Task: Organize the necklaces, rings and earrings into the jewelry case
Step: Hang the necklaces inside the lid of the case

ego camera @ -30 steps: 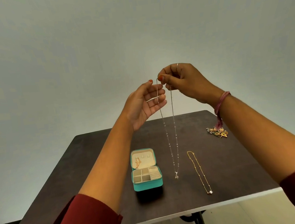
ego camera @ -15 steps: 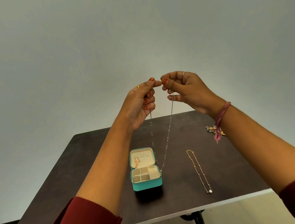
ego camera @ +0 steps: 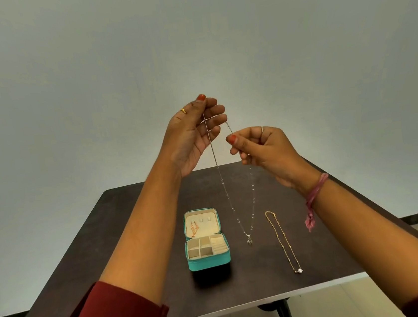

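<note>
High above the table, a thin silver beaded necklace (ego camera: 226, 190) hangs in a long loop, its small pendant (ego camera: 249, 241) dangling just over the tabletop. My left hand (ego camera: 194, 134) pinches one end near its thumb tip. My right hand (ego camera: 258, 147), lower and to the right, pinches the other strand. A turquoise jewelry case (ego camera: 209, 258) stands open below, with cream compartments and a gold piece hung in its lid. A gold necklace (ego camera: 283, 241) lies stretched out to the right of the case.
The dark wooden table (ego camera: 133, 232) has a pale front edge, and its far right corner is hidden behind my right forearm. A plain grey wall rises behind. Tiled floor shows at the lower right.
My left hand has risen and my right hand has dropped and moved right, spreading the necklace's ends apart. The pendant has swung from beside the case to hang clear of it on the right.
</note>
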Tool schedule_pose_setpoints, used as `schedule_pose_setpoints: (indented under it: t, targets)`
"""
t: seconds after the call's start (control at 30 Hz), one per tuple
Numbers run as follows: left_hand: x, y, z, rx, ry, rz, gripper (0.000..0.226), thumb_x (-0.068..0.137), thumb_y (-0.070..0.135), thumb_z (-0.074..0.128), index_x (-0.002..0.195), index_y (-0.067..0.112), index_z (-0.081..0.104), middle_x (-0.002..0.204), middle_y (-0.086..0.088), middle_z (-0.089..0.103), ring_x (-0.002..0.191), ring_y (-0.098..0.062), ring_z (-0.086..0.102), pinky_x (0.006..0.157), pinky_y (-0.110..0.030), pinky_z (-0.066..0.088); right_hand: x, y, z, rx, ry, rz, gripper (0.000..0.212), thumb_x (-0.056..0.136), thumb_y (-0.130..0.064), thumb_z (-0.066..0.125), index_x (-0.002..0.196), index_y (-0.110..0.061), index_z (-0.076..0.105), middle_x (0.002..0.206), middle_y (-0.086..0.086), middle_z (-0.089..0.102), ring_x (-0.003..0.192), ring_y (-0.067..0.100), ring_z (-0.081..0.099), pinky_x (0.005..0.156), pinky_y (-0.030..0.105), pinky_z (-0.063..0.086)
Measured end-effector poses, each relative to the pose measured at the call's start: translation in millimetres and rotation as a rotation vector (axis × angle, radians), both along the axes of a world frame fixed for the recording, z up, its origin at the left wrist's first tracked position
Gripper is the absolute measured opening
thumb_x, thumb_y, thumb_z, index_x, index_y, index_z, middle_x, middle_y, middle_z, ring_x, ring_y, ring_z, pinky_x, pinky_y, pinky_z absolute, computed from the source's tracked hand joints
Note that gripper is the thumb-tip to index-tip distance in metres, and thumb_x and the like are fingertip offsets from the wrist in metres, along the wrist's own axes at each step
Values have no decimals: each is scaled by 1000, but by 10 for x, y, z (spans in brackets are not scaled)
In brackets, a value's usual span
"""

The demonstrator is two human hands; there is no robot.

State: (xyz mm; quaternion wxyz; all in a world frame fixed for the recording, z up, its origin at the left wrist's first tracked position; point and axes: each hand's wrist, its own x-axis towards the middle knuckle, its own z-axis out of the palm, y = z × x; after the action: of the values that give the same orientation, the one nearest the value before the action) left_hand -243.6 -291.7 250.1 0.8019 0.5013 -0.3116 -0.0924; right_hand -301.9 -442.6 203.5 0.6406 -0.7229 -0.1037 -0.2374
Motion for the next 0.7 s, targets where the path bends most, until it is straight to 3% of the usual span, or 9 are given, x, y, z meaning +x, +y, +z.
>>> schedule_pose_setpoints:
  t: [0.17,0.37,0.47,0.57,0.63,0.7]
  targets:
    - [-5,-3,53,-68,5,-24,22,100,24,46,99,7,60,91,-6,74,90,-19,71,79,-28,58,-75,72,-90,-222,-80,-95,10,86,-20,67,93,-14,72,72,-5,71,59,0,61,59,14,49]
    - [25,-21,62,-118,-11,-19,24,100,21,46,106,1,59,102,-13,73,101,-27,69,84,-32,57,-188,167,-165,-653,-157,-238,24,90,-24,62,109,-12,71,85,-7,69,69,-14,59,66,3,45]
    - [37,-33,55,-120,-17,-6,25,100,21,46,107,1,59,105,-14,72,102,-27,68,87,-34,56,-259,258,-148,-818,-191,-263,29,95,-24,55,116,-10,67,91,2,71,71,-7,58,71,1,38]
    - [35,-64,17,-45,-60,30,25,100,22,46,107,3,61,106,-12,72,103,-25,68,92,-36,54,-352,346,-95,-1004,-212,-339,35,99,-27,47,121,-7,63,95,10,68,85,21,63,75,23,47]
    - [25,-86,-31,38,-109,46,25,101,24,45,105,5,62,105,-10,72,103,-23,68,93,-36,53,-429,400,-41,-1069,-210,-373,34,99,-30,45,117,-9,65,95,10,67,86,25,62,76,33,49]
    - [11,-105,-79,119,-159,54,25,101,25,45,105,7,62,105,-8,72,102,-21,69,94,-36,53,-496,428,23,-1093,-239,-390,31,98,-31,48,108,-11,69,89,6,66,82,22,61,73,34,49]
